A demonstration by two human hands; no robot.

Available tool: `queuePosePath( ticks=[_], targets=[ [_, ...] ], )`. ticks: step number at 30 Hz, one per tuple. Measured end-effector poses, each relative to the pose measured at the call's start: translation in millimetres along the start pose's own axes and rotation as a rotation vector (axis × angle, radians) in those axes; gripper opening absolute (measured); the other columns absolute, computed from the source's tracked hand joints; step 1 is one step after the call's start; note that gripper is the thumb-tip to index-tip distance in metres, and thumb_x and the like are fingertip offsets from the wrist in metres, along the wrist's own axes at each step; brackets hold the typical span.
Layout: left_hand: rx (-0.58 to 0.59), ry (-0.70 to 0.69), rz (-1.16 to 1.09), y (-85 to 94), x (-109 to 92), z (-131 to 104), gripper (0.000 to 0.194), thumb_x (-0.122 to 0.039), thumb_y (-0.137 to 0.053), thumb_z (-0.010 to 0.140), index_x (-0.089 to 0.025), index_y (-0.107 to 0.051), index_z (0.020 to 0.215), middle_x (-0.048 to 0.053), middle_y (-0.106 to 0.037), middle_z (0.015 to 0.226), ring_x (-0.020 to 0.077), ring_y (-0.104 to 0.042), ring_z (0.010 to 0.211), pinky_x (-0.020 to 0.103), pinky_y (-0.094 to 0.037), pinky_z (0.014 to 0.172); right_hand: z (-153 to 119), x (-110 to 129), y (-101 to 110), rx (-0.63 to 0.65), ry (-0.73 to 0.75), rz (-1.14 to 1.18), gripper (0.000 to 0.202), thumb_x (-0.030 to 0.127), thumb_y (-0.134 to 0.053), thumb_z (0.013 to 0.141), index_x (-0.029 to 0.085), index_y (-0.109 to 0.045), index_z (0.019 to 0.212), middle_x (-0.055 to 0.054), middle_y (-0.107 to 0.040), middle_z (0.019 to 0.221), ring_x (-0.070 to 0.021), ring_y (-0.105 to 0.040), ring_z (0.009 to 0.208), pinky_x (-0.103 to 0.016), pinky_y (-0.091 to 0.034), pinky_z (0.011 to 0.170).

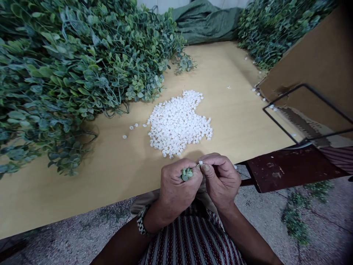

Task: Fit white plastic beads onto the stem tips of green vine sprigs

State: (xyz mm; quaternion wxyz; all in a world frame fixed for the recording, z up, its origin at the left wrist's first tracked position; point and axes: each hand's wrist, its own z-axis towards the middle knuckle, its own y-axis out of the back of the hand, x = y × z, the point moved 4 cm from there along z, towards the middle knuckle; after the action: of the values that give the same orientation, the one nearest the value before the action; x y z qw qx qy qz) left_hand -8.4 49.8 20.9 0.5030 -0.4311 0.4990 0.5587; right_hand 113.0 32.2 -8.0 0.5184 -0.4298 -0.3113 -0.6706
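Note:
My left hand (178, 186) is closed around a sprig of artificial leaves (186, 174), whose small green tip pokes out between thumb and fingers. Its stem end points right, toward my other hand. Thumb and forefinger of my right hand (222, 178) pinch a small white plastic cap (200, 162) at that stem end. Whether the cap sits on the stem or only touches it, I cannot tell. Just beyond my hands, a heap of the same white caps (178, 123) lies on the tan tabletop (110, 184).
A big pile of artificial greenery (82, 55) covers the table's left side. More greenery (275, 29) stands back right, beside a cardboard sheet (311, 70) and a black wire frame (280, 125). Green cloth (206, 22) lies at the back. A dark red stool (292, 167) is at right.

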Motion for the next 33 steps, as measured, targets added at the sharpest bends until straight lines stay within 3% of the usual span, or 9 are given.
queuePosePath(
  ticks=[8, 33],
  targets=[
    [-0.059, -0.034, 0.044, 0.2, -0.6, -1.7, 0.018, -0.009, -0.050, 0.069, -0.015, -0.052, 0.052, -0.006, -0.039, 0.048, 0.0051, -0.033, 0.045, 0.016, -0.031, 0.043, -1.3, 0.0, -0.2, -0.027, 0.053, -0.017, 0.017, 0.005, -0.061, 0.085, 0.021, -0.065, 0.090, 0.000, -0.065, 0.080, -0.0127, -0.062, 0.076, -0.024, -0.053, 0.068],
    [-0.051, -0.080, 0.125, -2.6, -0.2, -2.5, 0.020, -0.009, -0.054, 0.073, -0.015, -0.053, 0.054, -0.005, -0.044, 0.050, 0.0061, -0.038, 0.048, 0.017, -0.033, 0.044, 1.2, -0.2, 0.3, 0.005, 0.056, -0.065, 0.015, 0.008, -0.060, 0.086, 0.021, -0.064, 0.090, -0.001, -0.065, 0.081, -0.0146, -0.063, 0.079, -0.028, -0.053, 0.069]
  ],
)
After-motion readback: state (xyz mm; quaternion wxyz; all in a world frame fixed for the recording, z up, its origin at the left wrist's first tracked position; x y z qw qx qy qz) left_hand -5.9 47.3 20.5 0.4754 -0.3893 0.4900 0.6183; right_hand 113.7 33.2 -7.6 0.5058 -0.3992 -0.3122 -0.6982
